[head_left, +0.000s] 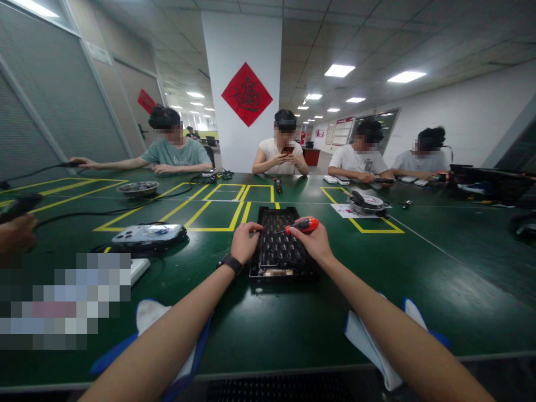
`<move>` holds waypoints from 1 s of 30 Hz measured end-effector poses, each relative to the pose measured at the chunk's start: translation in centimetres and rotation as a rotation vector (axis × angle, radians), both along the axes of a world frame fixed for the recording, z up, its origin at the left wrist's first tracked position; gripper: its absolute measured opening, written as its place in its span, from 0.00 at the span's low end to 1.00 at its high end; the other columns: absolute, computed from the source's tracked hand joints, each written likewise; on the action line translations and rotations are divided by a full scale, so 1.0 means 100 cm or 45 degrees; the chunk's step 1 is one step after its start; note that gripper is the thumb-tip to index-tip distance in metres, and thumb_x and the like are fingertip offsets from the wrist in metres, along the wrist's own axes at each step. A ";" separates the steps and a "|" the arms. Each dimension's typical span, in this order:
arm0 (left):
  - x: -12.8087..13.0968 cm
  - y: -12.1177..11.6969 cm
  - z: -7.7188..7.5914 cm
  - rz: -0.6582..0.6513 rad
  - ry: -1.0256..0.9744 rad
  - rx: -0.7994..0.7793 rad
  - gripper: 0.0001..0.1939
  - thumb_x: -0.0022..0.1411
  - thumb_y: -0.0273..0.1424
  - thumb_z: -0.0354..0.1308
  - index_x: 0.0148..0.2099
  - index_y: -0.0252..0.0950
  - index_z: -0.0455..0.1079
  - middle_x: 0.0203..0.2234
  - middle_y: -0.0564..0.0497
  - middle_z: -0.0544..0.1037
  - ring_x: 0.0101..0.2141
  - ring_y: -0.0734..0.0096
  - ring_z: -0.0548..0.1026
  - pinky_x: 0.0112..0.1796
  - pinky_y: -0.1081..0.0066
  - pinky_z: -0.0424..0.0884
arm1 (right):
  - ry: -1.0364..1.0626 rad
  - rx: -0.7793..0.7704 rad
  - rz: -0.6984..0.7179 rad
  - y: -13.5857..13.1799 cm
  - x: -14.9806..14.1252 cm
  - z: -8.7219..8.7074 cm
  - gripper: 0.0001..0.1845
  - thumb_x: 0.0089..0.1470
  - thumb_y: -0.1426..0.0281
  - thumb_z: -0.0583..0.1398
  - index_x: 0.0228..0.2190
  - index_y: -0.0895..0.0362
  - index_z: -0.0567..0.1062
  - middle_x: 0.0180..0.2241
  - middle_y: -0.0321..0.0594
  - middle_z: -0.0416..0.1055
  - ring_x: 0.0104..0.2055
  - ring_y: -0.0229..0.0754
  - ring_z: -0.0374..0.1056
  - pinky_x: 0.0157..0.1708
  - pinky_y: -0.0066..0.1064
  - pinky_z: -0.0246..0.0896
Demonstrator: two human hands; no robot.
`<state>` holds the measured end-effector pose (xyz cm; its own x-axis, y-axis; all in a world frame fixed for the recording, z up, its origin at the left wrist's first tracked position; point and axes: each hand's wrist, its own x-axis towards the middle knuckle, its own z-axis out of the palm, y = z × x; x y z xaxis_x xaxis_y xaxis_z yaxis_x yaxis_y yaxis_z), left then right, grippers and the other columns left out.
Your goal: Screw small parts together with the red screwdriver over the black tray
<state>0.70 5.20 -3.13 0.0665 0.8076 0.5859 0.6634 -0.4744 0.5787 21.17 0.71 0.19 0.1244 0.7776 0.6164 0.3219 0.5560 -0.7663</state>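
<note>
A black keyboard frame [278,245] with open key sockets lies on the green table [293,324] straight ahead of me. My right hand [314,241] is closed round a small screwdriver with a red handle [305,225], its tip pointing left over the frame. My left hand [245,241] rests curled on the frame's left edge, fingers gripping it near the screwdriver tip. A dark watch [230,263] sits on my left wrist.
A phone [146,233] with a cable lies at left, a metal bowl [137,188] farther back. A round tape dispenser [367,203] sits on paper at right. Several people sit across the table. Another person's hand [15,231] is at far left. Yellow lines mark the table.
</note>
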 end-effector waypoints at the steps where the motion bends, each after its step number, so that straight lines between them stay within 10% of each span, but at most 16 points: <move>1: 0.000 0.002 -0.003 -0.021 -0.015 -0.042 0.10 0.50 0.23 0.51 0.36 0.35 0.71 0.31 0.49 0.73 0.33 0.70 0.69 0.38 0.68 0.65 | -0.014 -0.006 0.020 0.000 0.000 -0.001 0.18 0.38 0.60 0.63 0.30 0.59 0.72 0.26 0.39 0.71 0.27 0.39 0.64 0.32 0.32 0.60; 18: 0.006 -0.002 -0.006 -0.069 0.011 -0.050 0.13 0.49 0.20 0.46 0.31 0.35 0.71 0.29 0.50 0.73 0.33 0.70 0.69 0.39 0.68 0.65 | -0.083 0.037 0.065 -0.003 -0.002 0.000 0.16 0.39 0.62 0.62 0.31 0.57 0.71 0.30 0.39 0.70 0.31 0.40 0.64 0.35 0.33 0.59; 30: 0.005 0.003 -0.010 -0.083 -0.108 -0.109 0.12 0.50 0.27 0.54 0.39 0.33 0.69 0.32 0.48 0.74 0.33 0.71 0.70 0.37 0.69 0.66 | 0.509 -0.093 0.101 0.011 0.003 -0.002 0.18 0.39 0.60 0.62 0.30 0.61 0.72 0.22 0.39 0.72 0.22 0.38 0.67 0.25 0.31 0.64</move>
<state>1.21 5.47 -4.10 0.0735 0.8507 0.5204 0.5800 -0.4610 0.6716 21.44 1.80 -0.06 0.2807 0.8344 0.4742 -0.0508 0.5063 -0.8608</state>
